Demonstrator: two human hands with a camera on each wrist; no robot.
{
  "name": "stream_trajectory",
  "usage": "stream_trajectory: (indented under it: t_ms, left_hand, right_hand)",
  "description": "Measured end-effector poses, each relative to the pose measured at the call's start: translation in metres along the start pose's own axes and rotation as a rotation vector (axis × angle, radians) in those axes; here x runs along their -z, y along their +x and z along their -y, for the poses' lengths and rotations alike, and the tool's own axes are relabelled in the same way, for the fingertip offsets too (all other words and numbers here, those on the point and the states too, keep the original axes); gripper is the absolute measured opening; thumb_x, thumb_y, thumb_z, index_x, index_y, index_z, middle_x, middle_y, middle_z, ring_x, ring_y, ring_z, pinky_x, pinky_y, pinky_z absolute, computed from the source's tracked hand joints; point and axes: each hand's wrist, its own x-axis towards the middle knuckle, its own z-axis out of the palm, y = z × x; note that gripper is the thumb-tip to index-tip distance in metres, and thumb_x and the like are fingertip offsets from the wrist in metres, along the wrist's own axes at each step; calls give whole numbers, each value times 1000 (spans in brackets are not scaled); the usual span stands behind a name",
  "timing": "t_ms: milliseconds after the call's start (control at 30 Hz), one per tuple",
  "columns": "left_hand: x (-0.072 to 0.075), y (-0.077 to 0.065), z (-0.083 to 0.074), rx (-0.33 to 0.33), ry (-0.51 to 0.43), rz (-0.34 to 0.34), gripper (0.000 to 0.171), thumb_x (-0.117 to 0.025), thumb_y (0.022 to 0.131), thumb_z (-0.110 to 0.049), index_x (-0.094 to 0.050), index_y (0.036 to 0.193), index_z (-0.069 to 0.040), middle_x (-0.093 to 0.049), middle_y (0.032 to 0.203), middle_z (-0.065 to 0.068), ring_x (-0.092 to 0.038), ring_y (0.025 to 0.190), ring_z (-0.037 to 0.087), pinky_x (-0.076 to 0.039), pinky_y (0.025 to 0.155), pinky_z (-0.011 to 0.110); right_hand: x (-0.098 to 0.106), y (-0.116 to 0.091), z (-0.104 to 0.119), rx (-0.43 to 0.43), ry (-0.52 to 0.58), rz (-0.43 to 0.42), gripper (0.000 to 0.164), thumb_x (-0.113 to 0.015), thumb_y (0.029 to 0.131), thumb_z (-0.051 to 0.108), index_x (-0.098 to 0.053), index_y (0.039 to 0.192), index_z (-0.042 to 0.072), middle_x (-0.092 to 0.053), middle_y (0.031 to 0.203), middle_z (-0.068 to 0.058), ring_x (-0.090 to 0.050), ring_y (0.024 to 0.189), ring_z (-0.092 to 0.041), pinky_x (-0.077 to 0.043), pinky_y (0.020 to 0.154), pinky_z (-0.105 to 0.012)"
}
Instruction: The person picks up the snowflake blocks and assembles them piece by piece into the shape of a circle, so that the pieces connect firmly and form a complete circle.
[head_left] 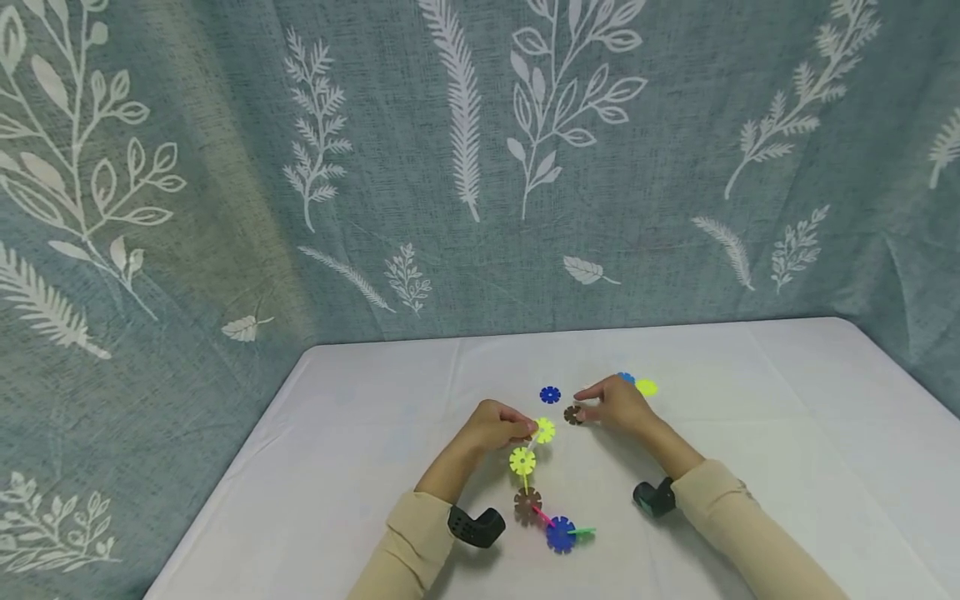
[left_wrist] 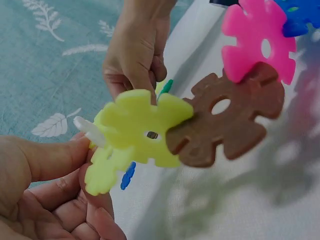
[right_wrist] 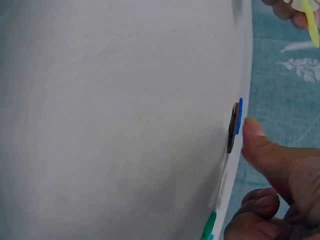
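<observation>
Left hand: pinching chain of slotted discs by one end | Right hand: thumb and forefinger parted, nothing grasped | Loose brown disc: on bench, beside right thumb | Step, apparently: picking another disc | Next calls for: pinching it

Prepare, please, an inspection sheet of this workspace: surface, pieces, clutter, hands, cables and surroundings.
Surface: white tablecloth, lightly creased.
Job's things: chain of joined coloured discs; separate from it, loose brown disc, dark blue disc, yellow disc and light blue disc, the last partly hidden.
Clutter: nothing seen.
Left hand: pinches the chain near its far end.
Right hand: at the loose brown disc; contact cannot be confirmed.
Cables: nothing seen.
Surroundings: blue-green curtain with white leaf print.
</observation>
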Motion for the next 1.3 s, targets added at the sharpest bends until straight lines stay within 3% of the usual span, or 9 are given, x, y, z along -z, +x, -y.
stream_trajectory:
  t_ms: [100, 200, 400, 633, 933, 1133, 1300]
  left_hand:
    - [0, -2, -1, 14, 3, 0, 18, -65, 84, -13, -67, 90, 4, -67, 77, 5, -53, 63, 8, -39, 55, 19]
    - [1, -3, -2, 23, 3, 4, 18, -65, 83, -14, -68, 89, 3, -65, 74, 3, -53, 63, 8, -38, 55, 19]
    - [-1, -5, -2, 8, 3, 7, 17, -66, 83, -15, -68, 87, 2, -65, 75, 2, -52, 63, 8, -37, 54, 20]
    - [-1, -5, 1, 8, -23, 1, 17, -65, 84, -12, -67, 89, 4, -65, 75, 3, -50, 62, 8, -36, 52, 19]
    - [1, -1, 2, 3, -60, 13, 19, -63, 85, -12, -67, 90, 5, -57, 66, -2, -42, 56, 7, -31, 49, 19]
    - [-2, 1, -3, 12, -60, 11, 19, -64, 84, -14, -68, 90, 4, -56, 66, -2, -42, 56, 7, -32, 50, 20]
    - [-6, -2, -6, 18, -86, -32, 18, -63, 84, -11, -68, 90, 5, -55, 66, -2, -42, 57, 8, -33, 51, 20]
  right_hand:
    - [-2, -1, 4, 18, -40, 13, 29, -74, 73, 12, -71, 101, 7, -67, 108, -16, -62, 93, -24, -45, 65, -29]
    - [-2, -2, 9, 25, -78, -8, 25, -75, 70, 12, -73, 94, 8, -70, 93, -12, -55, 74, -16, -37, 56, -25]
    - [0, -6, 13, 79, -128, -66, 19, -77, 66, 10, -66, 81, 8, -56, 69, -3, -46, 62, -14, -34, 51, -26]
    - [0, -12, 14, 120, -158, -96, 12, -73, 72, 5, -61, 70, 9, -61, 69, -1, -48, 63, -13, -36, 54, -25]
    - [-2, -30, 23, 214, -24, -111, 10, -73, 73, 9, -64, 71, 10, -62, 66, 2, -43, 57, -9, -33, 49, -22]
    - [-3, -37, 31, 217, -19, -140, 10, -74, 74, 12, -64, 70, 13, -63, 66, 4, -42, 54, -9, -32, 47, -22]
    - [-6, -41, 38, 236, -41, -217, 12, -76, 72, 12, -65, 68, 13, -58, 63, 4, -40, 58, -10, -31, 51, -23]
